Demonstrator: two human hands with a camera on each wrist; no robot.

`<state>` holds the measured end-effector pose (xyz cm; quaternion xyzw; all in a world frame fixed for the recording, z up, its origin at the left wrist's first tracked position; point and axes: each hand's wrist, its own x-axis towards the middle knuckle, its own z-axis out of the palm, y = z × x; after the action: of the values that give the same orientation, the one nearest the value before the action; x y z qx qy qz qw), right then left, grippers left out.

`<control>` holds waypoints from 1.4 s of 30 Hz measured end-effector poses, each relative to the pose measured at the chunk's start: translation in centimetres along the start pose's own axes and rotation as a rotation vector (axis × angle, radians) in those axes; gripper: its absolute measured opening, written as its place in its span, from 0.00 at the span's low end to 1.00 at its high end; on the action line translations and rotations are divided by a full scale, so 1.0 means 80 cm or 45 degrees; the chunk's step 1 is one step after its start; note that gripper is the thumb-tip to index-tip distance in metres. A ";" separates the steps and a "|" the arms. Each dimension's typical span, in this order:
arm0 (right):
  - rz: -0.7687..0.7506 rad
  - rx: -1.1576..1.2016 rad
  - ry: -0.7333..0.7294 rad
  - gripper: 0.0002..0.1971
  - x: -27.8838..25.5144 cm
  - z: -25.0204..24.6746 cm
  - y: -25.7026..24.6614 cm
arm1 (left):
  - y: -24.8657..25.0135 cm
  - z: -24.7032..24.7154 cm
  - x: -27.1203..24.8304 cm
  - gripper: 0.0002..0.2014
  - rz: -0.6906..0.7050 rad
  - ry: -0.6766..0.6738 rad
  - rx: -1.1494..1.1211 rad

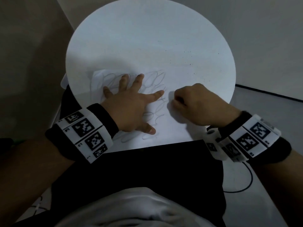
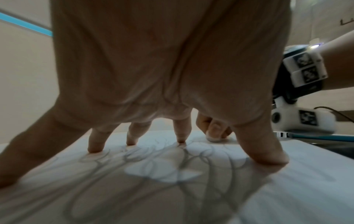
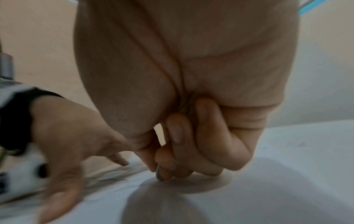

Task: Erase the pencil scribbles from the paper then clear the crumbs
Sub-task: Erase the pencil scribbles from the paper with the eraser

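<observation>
A white sheet of paper [image 1: 173, 128] with looping grey pencil scribbles [image 1: 155, 79] lies on the near side of a round white table [image 1: 131, 38]. My left hand [image 1: 129, 104] presses flat on the scribbled area with fingers spread wide; its fingertips [image 2: 93, 149] touch the sheet. Just to its right, my right hand [image 1: 196, 102] is curled knuckles up and pinches a small white eraser [image 2: 214, 138] down against the paper. The eraser is hidden in the head view. In the right wrist view the curled fingers [image 3: 172, 159] meet the sheet. Tiny dark crumbs [image 1: 188, 52] speckle the far right of the table.
The paper's left edge [image 1: 96, 76] is wrinkled and reaches past the table rim. My dark lap [image 1: 147, 169] sits against the table's near edge. A black cable [image 1: 246, 182] loops on the floor at the right. Walls stand close on the left and behind.
</observation>
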<state>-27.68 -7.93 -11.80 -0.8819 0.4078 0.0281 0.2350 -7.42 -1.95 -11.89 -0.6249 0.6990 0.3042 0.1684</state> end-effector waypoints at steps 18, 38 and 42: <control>-0.005 -0.019 -0.140 0.18 0.002 0.005 -0.017 | 0.012 0.008 -0.003 0.61 0.015 0.062 0.088; 0.081 -0.043 -0.096 0.19 0.010 -0.005 -0.010 | 0.016 0.010 -0.009 0.63 0.025 0.053 0.112; 0.031 -0.032 -0.113 0.20 0.007 0.002 -0.018 | 0.016 0.009 -0.008 0.63 0.021 0.046 0.109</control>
<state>-26.27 -7.44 -11.51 -0.8777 0.4072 0.0750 0.2413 -8.67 -0.92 -11.77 -0.6166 0.7195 0.2642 0.1799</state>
